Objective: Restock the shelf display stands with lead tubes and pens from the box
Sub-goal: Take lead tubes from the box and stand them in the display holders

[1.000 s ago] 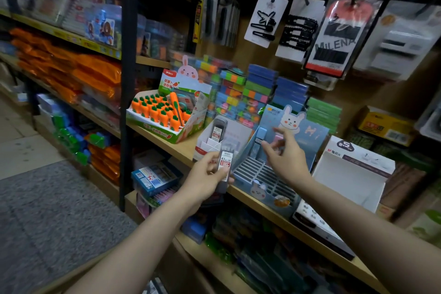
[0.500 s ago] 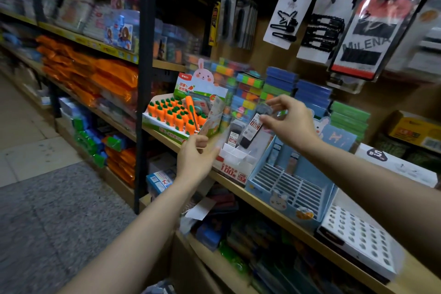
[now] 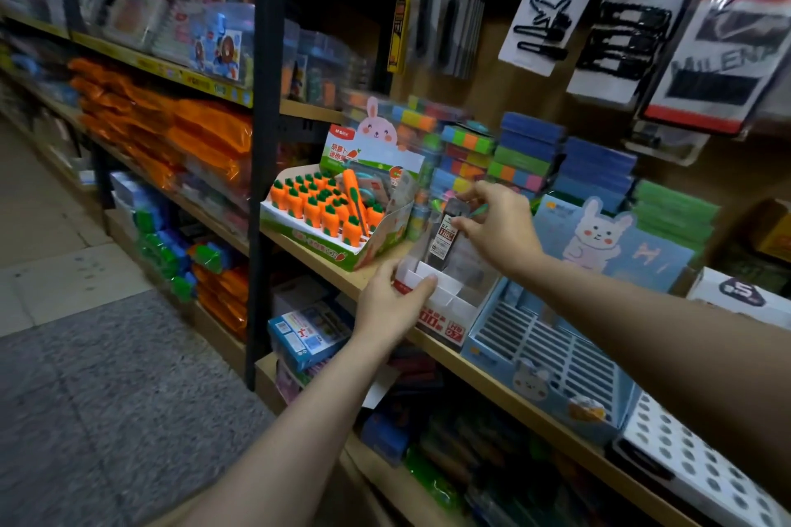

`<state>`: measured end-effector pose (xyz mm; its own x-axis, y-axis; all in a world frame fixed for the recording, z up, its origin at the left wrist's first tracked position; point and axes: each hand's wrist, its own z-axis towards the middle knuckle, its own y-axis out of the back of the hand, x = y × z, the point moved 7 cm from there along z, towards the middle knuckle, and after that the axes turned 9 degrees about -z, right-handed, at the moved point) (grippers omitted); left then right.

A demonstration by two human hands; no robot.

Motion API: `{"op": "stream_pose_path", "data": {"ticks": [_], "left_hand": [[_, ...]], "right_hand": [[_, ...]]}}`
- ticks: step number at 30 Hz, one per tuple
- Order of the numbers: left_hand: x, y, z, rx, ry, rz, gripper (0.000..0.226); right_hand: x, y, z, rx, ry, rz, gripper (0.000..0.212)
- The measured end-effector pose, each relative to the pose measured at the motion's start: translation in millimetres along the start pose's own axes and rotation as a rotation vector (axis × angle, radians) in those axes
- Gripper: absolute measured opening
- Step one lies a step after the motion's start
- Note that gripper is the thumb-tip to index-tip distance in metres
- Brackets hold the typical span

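A small white lead-tube display stand [image 3: 445, 304] with red lettering sits on the wooden shelf [image 3: 505, 392]. My left hand [image 3: 391, 304] grips its front left corner, thumb over the rim. My right hand [image 3: 498, 227] pinches a dark lead tube [image 3: 447, 233] with a white and red label, held upright over the back of the stand. To the right stands a blue rabbit pen display stand [image 3: 552, 347] with slotted rows that look bare.
A carrot-eraser box [image 3: 338, 222] stands just left of the stand. Stacked coloured sticky notes [image 3: 518, 158] fill the back. A white holed stand [image 3: 702, 466] lies far right. Hair-clip cards [image 3: 548, 13] hang above. Lower shelves hold boxes [image 3: 308, 334]; grey floor lies to the left.
My left hand dropped from the air onto the stand's front corner. My right hand lowered the lead tube toward the back of the stand. The view moved closer.
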<state>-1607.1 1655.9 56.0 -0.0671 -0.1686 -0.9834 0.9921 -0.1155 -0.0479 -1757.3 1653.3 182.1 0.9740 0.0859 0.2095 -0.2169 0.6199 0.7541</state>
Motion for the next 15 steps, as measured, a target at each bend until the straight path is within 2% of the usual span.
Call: {"op": "stream_pose_path", "data": {"ticks": [4, 8, 12, 15], "left_hand": [[5, 1, 4, 0.033, 0.019, -0.042, 0.032], [7, 1, 5, 0.034, 0.009, -0.030, 0.030], [2, 2, 1, 0.063, -0.037, -0.001, 0.038], [-8, 18, -7, -0.023, -0.089, 0.048, 0.039]], "right_hand": [[7, -20, -5, 0.042, 0.152, -0.162, 0.029], [6, -33, -14, 0.052, 0.155, -0.191, 0.027], [5, -22, -17, 0.034, 0.019, -0.111, 0.038], [0, 6, -32, -0.057, -0.158, 0.188, 0.031]]}}
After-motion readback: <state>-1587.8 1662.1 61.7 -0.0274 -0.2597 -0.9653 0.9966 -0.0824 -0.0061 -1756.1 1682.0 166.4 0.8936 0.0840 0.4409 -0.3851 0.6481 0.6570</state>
